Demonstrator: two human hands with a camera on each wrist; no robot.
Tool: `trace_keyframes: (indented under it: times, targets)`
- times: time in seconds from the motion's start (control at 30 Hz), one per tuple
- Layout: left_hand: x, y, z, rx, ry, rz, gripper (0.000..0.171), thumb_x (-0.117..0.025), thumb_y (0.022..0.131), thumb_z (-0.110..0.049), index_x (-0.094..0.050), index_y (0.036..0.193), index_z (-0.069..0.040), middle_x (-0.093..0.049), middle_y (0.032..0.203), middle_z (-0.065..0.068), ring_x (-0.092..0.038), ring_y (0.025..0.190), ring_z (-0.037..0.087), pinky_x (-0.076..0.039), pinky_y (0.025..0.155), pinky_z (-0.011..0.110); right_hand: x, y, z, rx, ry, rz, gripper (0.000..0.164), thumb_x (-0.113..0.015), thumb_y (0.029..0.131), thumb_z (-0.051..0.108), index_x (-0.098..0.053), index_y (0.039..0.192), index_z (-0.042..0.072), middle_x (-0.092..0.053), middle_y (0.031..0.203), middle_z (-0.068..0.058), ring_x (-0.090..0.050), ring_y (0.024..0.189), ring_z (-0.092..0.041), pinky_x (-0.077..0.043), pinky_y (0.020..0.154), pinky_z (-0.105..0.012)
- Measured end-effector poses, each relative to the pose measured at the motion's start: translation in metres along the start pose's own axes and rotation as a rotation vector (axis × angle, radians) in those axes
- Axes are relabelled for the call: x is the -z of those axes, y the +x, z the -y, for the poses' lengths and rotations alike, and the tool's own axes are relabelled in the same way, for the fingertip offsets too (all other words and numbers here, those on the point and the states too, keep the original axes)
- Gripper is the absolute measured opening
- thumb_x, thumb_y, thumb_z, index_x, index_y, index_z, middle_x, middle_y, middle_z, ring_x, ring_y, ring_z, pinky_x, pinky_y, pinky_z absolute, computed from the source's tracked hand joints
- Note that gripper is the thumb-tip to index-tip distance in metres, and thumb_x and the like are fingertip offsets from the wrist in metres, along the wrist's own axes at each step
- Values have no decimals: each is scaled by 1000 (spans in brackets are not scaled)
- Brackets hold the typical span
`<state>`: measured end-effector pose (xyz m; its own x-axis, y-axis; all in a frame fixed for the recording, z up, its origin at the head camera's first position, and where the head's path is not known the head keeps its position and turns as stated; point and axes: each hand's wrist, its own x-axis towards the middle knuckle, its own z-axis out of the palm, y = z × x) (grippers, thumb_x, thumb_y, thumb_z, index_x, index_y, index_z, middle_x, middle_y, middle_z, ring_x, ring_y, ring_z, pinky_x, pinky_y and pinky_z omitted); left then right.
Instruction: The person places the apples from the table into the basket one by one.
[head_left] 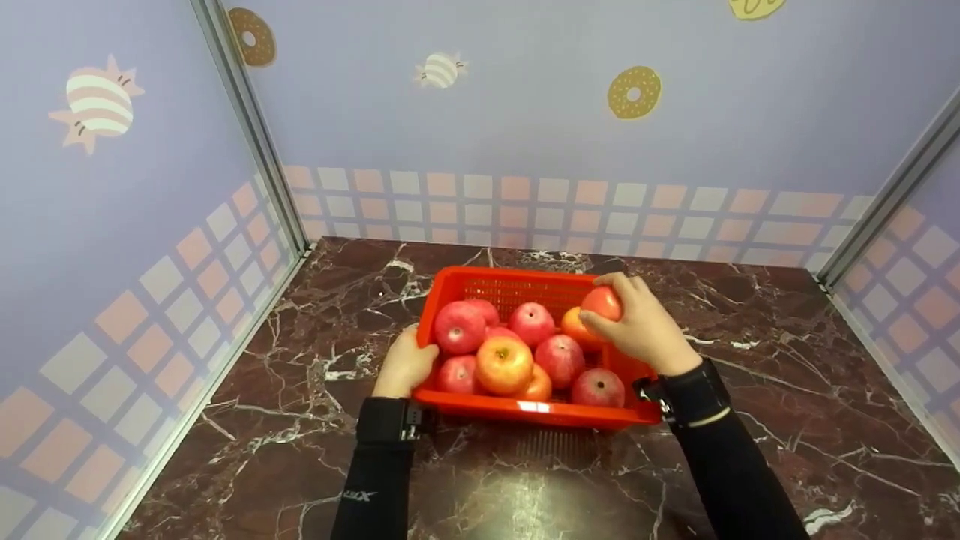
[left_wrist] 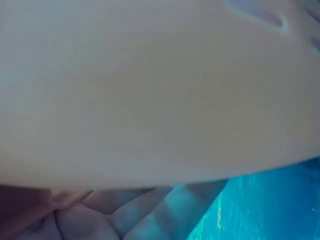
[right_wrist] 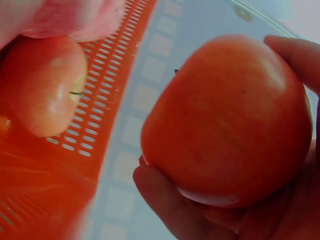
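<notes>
A red plastic basket (head_left: pixel 480 407) of apples sits on the marbled table. At its left end my left hand (head_left: pixel 405 365) grips the rim, thumb over the inside. In the left wrist view the skin near the camera covers most of the picture, with fingers (left_wrist: pixel 145 215) under the basket's edge at the bottom. My right hand (head_left: pixel 649 330) holds a red apple (right_wrist: pixel 225 120) between thumb and fingers, over the basket's right end. Beside it in the basket is an orange-red apple (head_left: pixel 580 328). A yellow-red apple (head_left: pixel 504 365) lies on top of several pink-red ones (head_left: pixel 559 360).
The dark marbled tabletop (head_left: pixel 315 427) surrounds the basket. A lilac back wall (head_left: pixel 510 120) with printed checks and doughnuts rises behind it. Side panels (head_left: pixel 150 247) stand at left and right, joined by metal corner posts (head_left: pixel 259 124).
</notes>
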<state>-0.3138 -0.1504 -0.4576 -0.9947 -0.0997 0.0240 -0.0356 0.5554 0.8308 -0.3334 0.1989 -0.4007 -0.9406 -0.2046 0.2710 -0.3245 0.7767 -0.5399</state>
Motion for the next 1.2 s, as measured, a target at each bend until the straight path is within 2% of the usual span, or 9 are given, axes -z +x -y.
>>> trace_keyframes:
  times: [0.23, 0.5, 0.83, 1.2]
  targets:
    - [1, 0, -1, 1, 5, 3, 47, -54, 89, -6, -58, 134, 7, -66, 128, 27, -62, 118, 41, -47, 107, 52, -12, 11, -5, -1, -115, 109, 55, -72, 89, 46, -55, 129, 12, -55, 120, -22, -66, 96, -36, -58, 82, -51]
    - [1, -1, -2, 2, 7, 0, 47, -54, 88, -6, -58, 133, 8, -66, 128, 28, -62, 119, 41, -47, 107, 53, -16, 15, -9, 3, -181, 224, 57, -76, 85, 39, -55, 128, 8, -55, 115, -21, -62, 92, -34, -54, 85, -52]
    - [1, -1, -1, 13, 14, 10, 48, -54, 90, -8, -57, 135, 7, -65, 130, 27, -61, 121, 42, -46, 107, 53, -16, 12, -9, -10, -205, 254, 57, -80, 79, 40, -53, 118, 8, -51, 109, -18, -60, 83, -31, -54, 81, -48]
    - [0, 1, -1, 5, -1, 6, 46, -53, 89, -6, -58, 133, 8, -66, 129, 27, -61, 118, 41, -46, 106, 53, -14, 11, -6, -22, -239, 270, 60, -82, 76, 41, -51, 115, 7, -53, 110, -21, -62, 85, -35, -55, 84, -52]
